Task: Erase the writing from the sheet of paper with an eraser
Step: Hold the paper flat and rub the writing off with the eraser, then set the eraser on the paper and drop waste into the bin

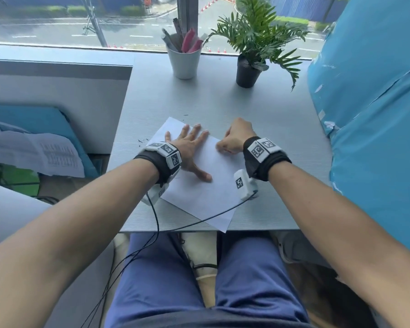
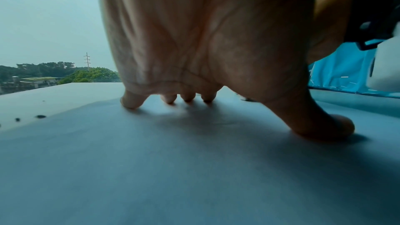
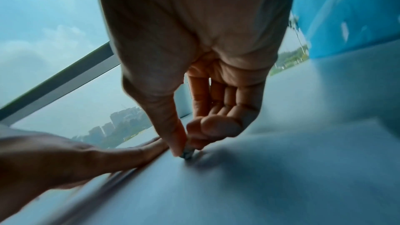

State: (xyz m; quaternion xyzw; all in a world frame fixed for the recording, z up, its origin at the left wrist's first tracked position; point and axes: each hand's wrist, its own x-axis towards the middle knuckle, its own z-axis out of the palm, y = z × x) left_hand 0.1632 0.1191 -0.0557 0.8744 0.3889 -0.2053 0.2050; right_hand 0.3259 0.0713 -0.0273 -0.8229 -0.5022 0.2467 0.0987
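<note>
A white sheet of paper (image 1: 199, 192) lies skewed on the grey desk (image 1: 270, 129), one corner over the near edge. My left hand (image 1: 189, 147) presses flat on its upper part with fingers spread, and the left wrist view shows the fingertips (image 2: 132, 102) and thumb down on the sheet of paper (image 2: 173, 168). My right hand (image 1: 234, 140) is at the sheet's right edge, thumb and fingers pinching a small eraser (image 3: 187, 155) whose tip touches the paper (image 3: 259, 186). No writing shows clearly on the sheet; the eraser is hidden in the head view.
A white cup (image 1: 184, 62) of pens and a potted plant (image 1: 247, 69) stand at the desk's far edge by the window. A blue covered object (image 1: 374, 114) bounds the right side. Dark eraser crumbs (image 1: 142, 140) lie left of the sheet. Black cables (image 1: 156, 223) trail off the near edge.
</note>
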